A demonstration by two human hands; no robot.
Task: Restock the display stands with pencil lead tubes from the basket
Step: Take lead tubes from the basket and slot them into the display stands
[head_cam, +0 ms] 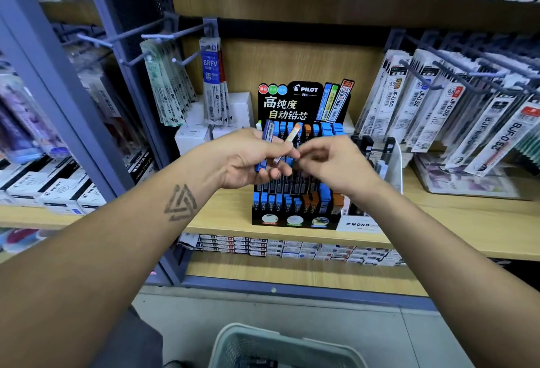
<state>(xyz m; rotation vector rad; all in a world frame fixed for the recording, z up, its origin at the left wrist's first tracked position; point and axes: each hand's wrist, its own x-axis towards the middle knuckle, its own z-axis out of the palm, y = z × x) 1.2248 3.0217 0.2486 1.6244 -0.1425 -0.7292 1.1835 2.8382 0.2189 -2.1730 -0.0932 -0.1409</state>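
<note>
My left hand [251, 160] grips two pencil lead tubes in front of the black Pilot display stand [295, 215]: a dark blue tube [266, 145] standing upright and an orange-capped tube [290, 139] slanting up to the right. My right hand [330, 163] is just right of them, its curled fingertips meeting the left hand's fingers by the slanted tube's lower end; whether it pinches the tube is hidden. The stand's tiers hold rows of blue and orange tubes. The grey basket [280, 344] sits on the floor below.
A smaller Mono stand [362, 223] with a clear side panel abuts the Pilot stand on the right. Refill packs hang from pegs left [166, 87] and right [455, 110]. White boxes [201, 131] are stacked behind. The wooden shelf edge [438, 245] runs beneath.
</note>
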